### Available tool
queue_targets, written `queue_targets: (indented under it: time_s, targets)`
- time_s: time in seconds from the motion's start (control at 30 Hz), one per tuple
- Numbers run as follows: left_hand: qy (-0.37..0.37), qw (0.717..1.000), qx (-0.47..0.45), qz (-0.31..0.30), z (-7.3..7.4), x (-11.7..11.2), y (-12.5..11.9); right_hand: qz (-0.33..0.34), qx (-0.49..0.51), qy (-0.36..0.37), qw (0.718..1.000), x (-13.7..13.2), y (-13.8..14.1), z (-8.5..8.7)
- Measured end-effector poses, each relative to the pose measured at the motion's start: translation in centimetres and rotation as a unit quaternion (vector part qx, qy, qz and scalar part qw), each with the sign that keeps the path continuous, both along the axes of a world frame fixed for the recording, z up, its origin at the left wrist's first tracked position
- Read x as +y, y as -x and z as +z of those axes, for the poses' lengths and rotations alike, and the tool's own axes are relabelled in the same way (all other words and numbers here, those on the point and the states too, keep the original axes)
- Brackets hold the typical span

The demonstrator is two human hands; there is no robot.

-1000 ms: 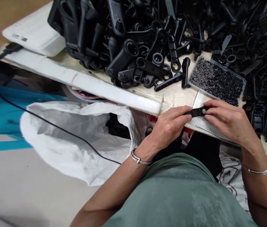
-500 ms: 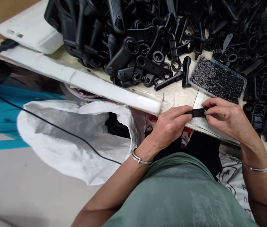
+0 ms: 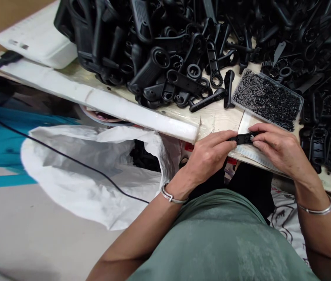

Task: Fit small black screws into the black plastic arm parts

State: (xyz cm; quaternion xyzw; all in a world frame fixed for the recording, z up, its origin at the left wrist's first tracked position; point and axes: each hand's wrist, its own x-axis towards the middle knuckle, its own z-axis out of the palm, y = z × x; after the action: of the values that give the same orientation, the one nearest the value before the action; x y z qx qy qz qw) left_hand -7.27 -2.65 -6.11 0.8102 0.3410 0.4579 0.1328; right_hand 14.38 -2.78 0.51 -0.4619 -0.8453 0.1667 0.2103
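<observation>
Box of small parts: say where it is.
In the head view, the box sits right of centre on the table, beyond the right hand, with black plastic parts behind it.

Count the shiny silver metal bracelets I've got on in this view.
2. One silver metal bracelet circles the wrist by your left hand; the other silver metal bracelet circles the wrist by your right hand. Any beyond the frame would be hidden.

Left hand (image 3: 210, 152) pinching, right hand (image 3: 281, 150) pinching opposite, both forearms (image 3: 136, 238) extended forward, angled inward
</observation>
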Motion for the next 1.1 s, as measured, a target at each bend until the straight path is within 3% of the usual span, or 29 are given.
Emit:
queue_targets:
  time_s: [0.37,0.53,0.63,0.77,0.87,0.97,1.1]
  targets:
    - [0.013,1.000,-0.005,-0.011,0.1,0.0,0.1,-0.035,0.006,-0.008,0.999,-1.0,0.3,-1.1]
    - [0.018,1.000,0.012,-0.020,0.6,0.4,0.6,-0.024,0.014,0.002,1.000,-0.6,-0.5,-0.1]
    - [0.025,0.998,0.037,-0.034,1.4,0.6,0.9,-0.097,-0.005,-0.042,0.994,0.7,-1.9,1.3]
    - [0.012,0.997,0.059,-0.053,2.8,1.1,0.5,-0.178,-0.136,-0.066,0.972,3.5,-3.3,2.3]
    - [0.000,0.993,0.108,-0.044,4.3,2.4,-0.3,-0.195,-0.236,-0.025,0.952,5.4,-2.8,2.2]
    - [0.022,0.978,0.208,0.010,5.7,4.7,-1.6,-0.208,-0.291,0.011,0.934,6.5,-1.9,1.8]
    - [0.038,0.960,0.276,0.042,6.0,7.9,-3.6,-0.203,-0.300,0.014,0.932,6.9,-1.8,1.2]
